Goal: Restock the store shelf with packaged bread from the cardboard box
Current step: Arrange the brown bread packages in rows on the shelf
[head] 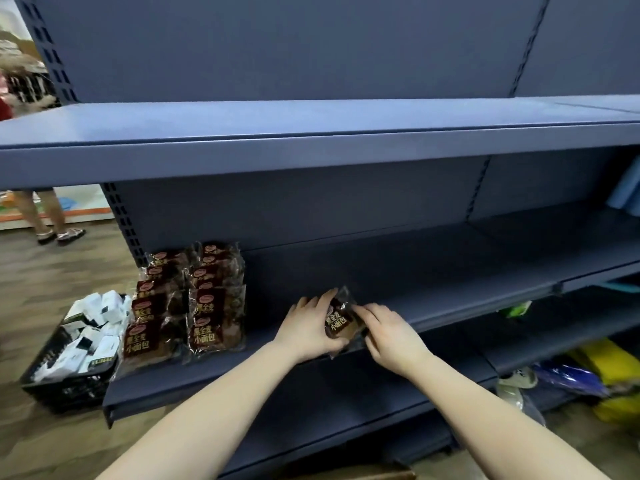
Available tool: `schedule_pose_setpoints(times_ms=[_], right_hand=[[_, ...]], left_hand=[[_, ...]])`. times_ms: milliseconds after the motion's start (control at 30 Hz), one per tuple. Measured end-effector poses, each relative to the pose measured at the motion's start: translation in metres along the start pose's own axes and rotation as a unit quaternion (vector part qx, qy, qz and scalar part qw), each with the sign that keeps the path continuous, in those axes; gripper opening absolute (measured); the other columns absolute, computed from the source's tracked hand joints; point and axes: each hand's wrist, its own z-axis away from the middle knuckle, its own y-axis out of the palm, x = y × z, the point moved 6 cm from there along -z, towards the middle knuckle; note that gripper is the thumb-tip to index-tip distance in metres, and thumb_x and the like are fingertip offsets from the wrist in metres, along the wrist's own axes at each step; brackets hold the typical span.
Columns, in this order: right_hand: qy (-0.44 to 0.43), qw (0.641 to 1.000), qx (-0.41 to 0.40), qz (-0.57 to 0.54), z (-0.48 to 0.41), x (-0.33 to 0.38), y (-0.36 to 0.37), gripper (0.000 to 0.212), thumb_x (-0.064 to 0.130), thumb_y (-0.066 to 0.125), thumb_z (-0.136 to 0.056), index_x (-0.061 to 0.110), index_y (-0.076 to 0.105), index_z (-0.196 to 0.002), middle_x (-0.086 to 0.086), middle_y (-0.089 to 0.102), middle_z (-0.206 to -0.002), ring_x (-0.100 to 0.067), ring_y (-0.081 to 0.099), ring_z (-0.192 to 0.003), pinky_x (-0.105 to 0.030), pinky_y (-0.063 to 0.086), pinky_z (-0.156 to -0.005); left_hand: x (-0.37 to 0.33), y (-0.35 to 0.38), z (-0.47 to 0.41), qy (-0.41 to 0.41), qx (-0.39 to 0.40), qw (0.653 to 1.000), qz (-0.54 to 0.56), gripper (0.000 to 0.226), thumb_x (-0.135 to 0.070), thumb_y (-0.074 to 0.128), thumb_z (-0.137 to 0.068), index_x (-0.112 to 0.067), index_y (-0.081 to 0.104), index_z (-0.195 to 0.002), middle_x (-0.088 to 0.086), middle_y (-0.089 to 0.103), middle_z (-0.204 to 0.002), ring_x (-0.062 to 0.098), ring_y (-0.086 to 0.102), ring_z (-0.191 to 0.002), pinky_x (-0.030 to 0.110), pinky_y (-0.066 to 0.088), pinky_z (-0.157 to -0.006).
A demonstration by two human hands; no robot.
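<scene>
Head view looks straight down on two bare hands meeting at the front of the dark blue metal store shelf, with one dark brown, clear-wrapped bread packet with gold lettering between them. The left hand wraps its fingers round the packet's left side and the right hand pinches its right edge, so both are gripping it. It is tilted up at the board's front lip; whether it touches the board I cannot tell. Well off to the left of the left hand, two rows of matching brown bread packets already stand on that same board, running front to back. So the job is under way but young, by my reading, and this packet looks set to open a third row. Behind both hands and away to the right of the right hand the board lies bare, with plenty left to fill. Beneath the forearms a sliver of the tan cardboard box peeks in, its contents hidden, so the remaining stock is anyone's guess.
</scene>
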Motion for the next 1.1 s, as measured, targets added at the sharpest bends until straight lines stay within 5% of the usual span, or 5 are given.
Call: schedule_pose_setpoints(times_ms=[233,500,733,900,1100], right_hand=[[-0.027,0.991,-0.015,0.128,-0.015,0.005,-0.007,0.084,0.05,0.058,-0.069,0.01,0.038,-0.141,-0.007,0.044,-0.144,-0.029,0.038,-0.134,-0.057,0.03,-0.105],[-0.006,0.986,-0.006,0.165,-0.059,0.028,0.01,0.073,0.05,0.083,-0.047,0.007,0.069,-0.104,-0.01,0.067,-0.099,-0.034,0.063,-0.104,-0.064,0.044,-0.088],[0.006,0.987,-0.036,0.158,-0.102,0.05,0.02,0.067,0.038,0.089,-0.049,0.006,0.067,-0.103,-0.014,0.063,-0.099,-0.039,0.06,-0.101,-0.066,0.044,-0.087],[0.003,0.99,-0.014,0.139,-0.139,0.07,0.034,0.058,0.033,0.059,-0.09,0.012,0.039,-0.141,-0.009,0.038,-0.142,-0.029,0.02,-0.142,-0.057,0.011,-0.113],[0.017,0.995,-0.024,0.098,-0.182,0.083,0.046,0.052,0.028,0.054,-0.093,0.015,0.037,-0.141,-0.007,0.032,-0.147,-0.029,0.015,-0.143,-0.053,0.018,-0.114]], left_hand=[[-0.008,-0.012,-0.019,0.086,0.029,0.993,0.078,0.102,-0.03,0.074,-0.076,-0.033,0.005,-0.151,0.003,0.027,-0.152,0.025,0.033,-0.135,0.038,0.025,-0.114],[0.023,-0.024,-0.003,0.063,-0.052,0.997,0.014,0.088,-0.006,0.057,-0.088,-0.032,0.003,-0.152,0.003,0.008,-0.155,0.027,0.025,-0.138,0.037,0.037,-0.108],[0.083,-0.083,0.004,-0.056,-0.165,0.983,-0.052,0.063,-0.028,0.048,-0.094,-0.016,0.02,-0.149,0.006,0.02,-0.154,0.029,0.02,-0.139,0.035,0.013,-0.116],[0.141,-0.1,0.012,-0.168,-0.131,0.976,-0.055,0.06,-0.039,0.041,-0.097,-0.015,0.021,-0.149,0.009,0.014,-0.157,0.032,0.013,-0.143,0.04,0.01,-0.117],[0.175,-0.087,0.007,-0.214,-0.038,0.972,-0.085,0.073,-0.056,0.026,-0.096,-0.013,0.009,-0.152,0.01,0.002,-0.16,0.033,-0.004,-0.146,0.043,0.0,-0.119]])
